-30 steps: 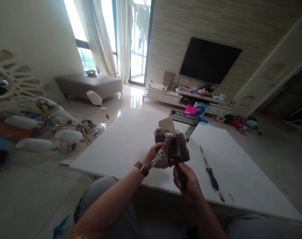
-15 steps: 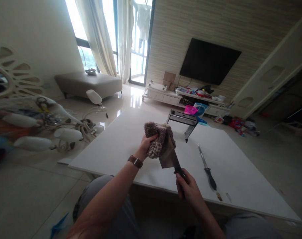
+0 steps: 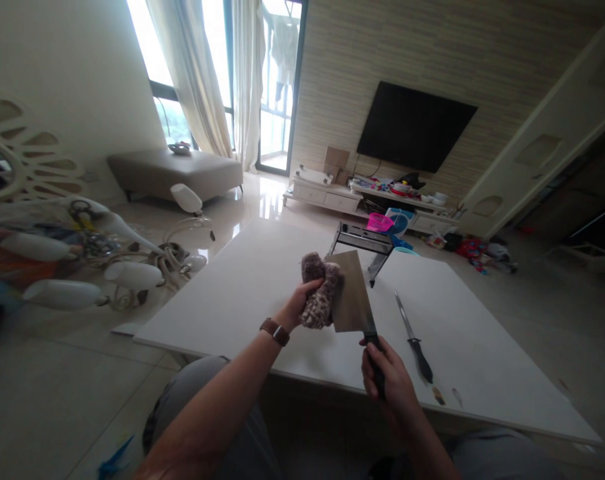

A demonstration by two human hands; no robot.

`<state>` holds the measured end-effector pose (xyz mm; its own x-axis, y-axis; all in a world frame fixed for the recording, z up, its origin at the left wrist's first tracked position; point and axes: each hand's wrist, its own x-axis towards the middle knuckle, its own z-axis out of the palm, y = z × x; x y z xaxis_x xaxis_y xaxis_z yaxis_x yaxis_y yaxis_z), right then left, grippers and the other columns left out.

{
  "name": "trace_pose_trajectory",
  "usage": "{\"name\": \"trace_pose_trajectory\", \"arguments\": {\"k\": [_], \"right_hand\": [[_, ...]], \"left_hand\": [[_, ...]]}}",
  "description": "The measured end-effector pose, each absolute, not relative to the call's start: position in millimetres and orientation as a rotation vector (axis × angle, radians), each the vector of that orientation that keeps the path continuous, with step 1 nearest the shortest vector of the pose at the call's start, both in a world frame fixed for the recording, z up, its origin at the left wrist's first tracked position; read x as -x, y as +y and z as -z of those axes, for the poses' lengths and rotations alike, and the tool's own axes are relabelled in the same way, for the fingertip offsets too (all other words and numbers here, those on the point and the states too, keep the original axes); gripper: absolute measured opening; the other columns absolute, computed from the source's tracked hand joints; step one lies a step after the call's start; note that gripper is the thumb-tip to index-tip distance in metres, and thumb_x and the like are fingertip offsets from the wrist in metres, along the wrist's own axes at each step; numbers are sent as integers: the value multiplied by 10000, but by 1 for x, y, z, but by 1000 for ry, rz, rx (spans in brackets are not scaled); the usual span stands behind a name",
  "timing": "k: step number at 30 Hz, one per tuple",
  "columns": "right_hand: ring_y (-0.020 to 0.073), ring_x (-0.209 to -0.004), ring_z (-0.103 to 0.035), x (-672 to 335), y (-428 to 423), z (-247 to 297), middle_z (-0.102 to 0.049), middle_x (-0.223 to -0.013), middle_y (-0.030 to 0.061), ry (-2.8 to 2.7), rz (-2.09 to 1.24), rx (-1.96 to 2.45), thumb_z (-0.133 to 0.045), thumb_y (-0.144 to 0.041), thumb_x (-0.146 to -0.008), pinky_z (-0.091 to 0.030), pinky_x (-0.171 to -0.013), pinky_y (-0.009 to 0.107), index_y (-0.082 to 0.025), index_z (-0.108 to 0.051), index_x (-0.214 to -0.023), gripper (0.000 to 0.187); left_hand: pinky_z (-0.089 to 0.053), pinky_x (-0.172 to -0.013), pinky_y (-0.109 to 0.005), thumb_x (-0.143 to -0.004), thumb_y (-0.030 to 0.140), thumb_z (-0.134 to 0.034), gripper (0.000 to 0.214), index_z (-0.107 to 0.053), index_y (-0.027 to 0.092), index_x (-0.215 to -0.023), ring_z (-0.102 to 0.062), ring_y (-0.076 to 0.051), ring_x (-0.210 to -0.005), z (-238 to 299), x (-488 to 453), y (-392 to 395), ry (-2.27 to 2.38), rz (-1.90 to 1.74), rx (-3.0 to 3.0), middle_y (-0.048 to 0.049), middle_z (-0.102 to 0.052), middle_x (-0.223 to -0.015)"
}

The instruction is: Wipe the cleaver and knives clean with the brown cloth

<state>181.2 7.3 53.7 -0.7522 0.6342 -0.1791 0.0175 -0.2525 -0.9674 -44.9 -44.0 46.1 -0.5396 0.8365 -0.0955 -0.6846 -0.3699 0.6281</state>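
Bunched in my left hand [image 3: 300, 301] is a fluffy brown-and-white cloth [image 3: 318, 310], gripped above the white table [image 3: 222, 300]. My right hand [image 3: 388, 373] is closed round the black handle of a cleaver [image 3: 351, 297]. The broad blade points up and away from me, its flat side towards me. The blade's left edge is at the cloth; whether they touch I cannot tell. To the right of my right hand, a sharpening steel [image 3: 418, 353] with a black handle lies on the table. Behind the blade stands a black knife rack [image 3: 365, 240].
Close to the table's front right edge lie small scraps [image 3: 456, 397]. On the left floor is a lamp fixture with white shades [image 3: 132, 275]. Farther back are a bench [image 3: 182, 170], a low cabinet [image 3: 327, 193], a pink basket [image 3: 380, 222] and a television [image 3: 417, 127].
The cleaver has moved right and turned more of its flat side towards me, out from under the cloth. The cloth in my left hand has shifted slightly right and down.
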Motion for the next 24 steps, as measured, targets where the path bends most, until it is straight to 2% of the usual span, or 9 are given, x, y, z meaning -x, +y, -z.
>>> {"name": "trace_pose_trajectory", "arguments": {"k": [3,5,9,17,21,24], "right_hand": [[45,-338,-356,-169,4,-47,-456,-561,-106,-1626,-2017,830,-698,-602,-804,-239,-326,168,-227,-491,-910,441],[52,-351,-373,-164,2,-41,-457,-570,-107,-1662,-1970,845,-682,-614,-814,-257,-328,169,-233,-476,-906,443],[60,-354,-377,-162,0,-32,-437,-549,-115,-1782,-1898,824,-626,-613,-859,-289,-342,174,-227,-489,-965,423],[62,-345,-389,-178,2,-39,-449,-532,-106,-1967,-1946,797,-630,-634,-832,-284,-341,180,-216,-491,-884,444],[52,-316,-369,-185,4,-42,-460,-540,-105,-1923,-2031,780,-653,-642,-813,-253,-316,178,-207,-512,-908,467],[42,-303,-353,-186,2,-46,-465,-542,-104,-1787,-2116,777,-677,-620,-806,-224,-311,171,-200,-526,-944,467]], "left_hand": [[-583,-836,-395,-637,223,-867,421,-727,113,-1019,-739,-257,-797,-38,21,-37,802,-1968,-383,-131,-776,-925],[-573,-843,-386,-592,204,-900,470,-721,116,-1018,-733,-249,-811,-35,14,-34,873,-1997,-395,-128,-774,-931],[-575,-810,-384,-535,196,-928,499,-718,113,-980,-725,-246,-799,-36,22,-34,962,-2056,-364,-125,-772,-938],[-587,-807,-427,-499,224,-941,502,-726,98,-935,-726,-260,-742,-47,65,-44,986,-2257,-254,-111,-770,-858],[-589,-832,-407,-508,211,-928,496,-722,102,-946,-734,-248,-762,-47,77,-46,988,-2345,-192,-101,-772,-870],[-596,-855,-405,-590,233,-879,421,-725,111,-962,-747,-259,-804,-48,78,-47,903,-2308,-170,-97,-774,-861]]}}
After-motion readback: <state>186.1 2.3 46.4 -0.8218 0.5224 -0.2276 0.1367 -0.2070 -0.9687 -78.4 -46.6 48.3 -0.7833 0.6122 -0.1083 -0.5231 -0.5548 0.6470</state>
